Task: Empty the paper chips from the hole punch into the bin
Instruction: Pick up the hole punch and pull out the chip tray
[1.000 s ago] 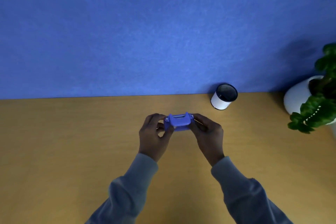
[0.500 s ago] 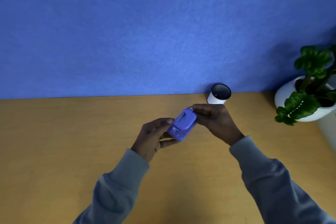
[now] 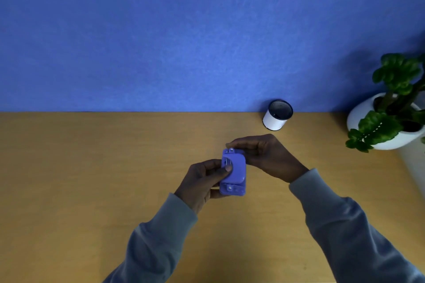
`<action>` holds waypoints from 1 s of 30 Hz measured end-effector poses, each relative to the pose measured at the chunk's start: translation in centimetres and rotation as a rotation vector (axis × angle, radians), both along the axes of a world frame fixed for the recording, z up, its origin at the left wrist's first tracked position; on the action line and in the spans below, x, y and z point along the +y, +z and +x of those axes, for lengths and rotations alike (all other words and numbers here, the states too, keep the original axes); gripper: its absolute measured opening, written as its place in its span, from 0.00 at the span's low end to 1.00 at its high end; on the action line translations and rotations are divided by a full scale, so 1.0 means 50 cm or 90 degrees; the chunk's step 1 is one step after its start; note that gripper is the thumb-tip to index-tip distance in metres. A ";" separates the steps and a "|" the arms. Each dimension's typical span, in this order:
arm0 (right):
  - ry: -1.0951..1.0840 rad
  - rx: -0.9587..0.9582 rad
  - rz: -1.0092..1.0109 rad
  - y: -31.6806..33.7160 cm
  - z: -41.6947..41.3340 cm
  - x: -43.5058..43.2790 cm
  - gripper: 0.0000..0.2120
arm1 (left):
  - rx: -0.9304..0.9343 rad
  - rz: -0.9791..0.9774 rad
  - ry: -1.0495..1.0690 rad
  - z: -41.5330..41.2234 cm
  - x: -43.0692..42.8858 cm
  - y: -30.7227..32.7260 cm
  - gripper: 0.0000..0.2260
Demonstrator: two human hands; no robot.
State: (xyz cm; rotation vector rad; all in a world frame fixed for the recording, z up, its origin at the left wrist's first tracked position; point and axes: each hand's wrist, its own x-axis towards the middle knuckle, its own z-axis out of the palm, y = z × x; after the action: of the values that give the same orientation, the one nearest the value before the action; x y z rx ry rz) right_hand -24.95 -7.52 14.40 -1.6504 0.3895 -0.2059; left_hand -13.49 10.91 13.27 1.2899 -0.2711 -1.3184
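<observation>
A small purple hole punch (image 3: 235, 173) is held above the wooden desk (image 3: 80, 179), its long side pointing away from me. My left hand (image 3: 203, 179) grips its left side, thumb lying across the top. My right hand (image 3: 264, 156) pinches its far end with the fingertips. The bin (image 3: 277, 115), a small white cylinder with a dark inside, stands upright at the back of the desk, beyond my right hand and apart from it. No paper chips are visible.
A blue wall (image 3: 184, 30) rises straight behind the desk. A white pot with a green plant (image 3: 391, 117) stands at the right edge, right of the bin.
The hole punch has been turned from lying crosswise between both hands to pointing away from me. My right hand moved to its far end, my left thumb onto its top.
</observation>
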 end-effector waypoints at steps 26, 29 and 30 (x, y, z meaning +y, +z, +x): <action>-0.236 0.213 0.564 -0.007 -0.021 0.050 0.14 | 0.001 -0.045 0.067 -0.048 0.007 -0.020 0.14; -0.234 0.218 0.591 -0.013 -0.019 0.053 0.12 | -0.002 -0.066 0.065 -0.050 0.006 -0.020 0.14; -0.236 0.221 0.597 -0.017 -0.018 0.055 0.11 | -0.005 -0.070 0.063 -0.051 0.005 -0.019 0.14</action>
State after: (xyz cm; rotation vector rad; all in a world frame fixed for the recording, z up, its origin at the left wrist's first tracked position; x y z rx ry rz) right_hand -25.86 -4.75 13.57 -0.6709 0.8989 0.0068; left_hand -16.01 11.18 12.30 1.2013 -0.2779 -1.1978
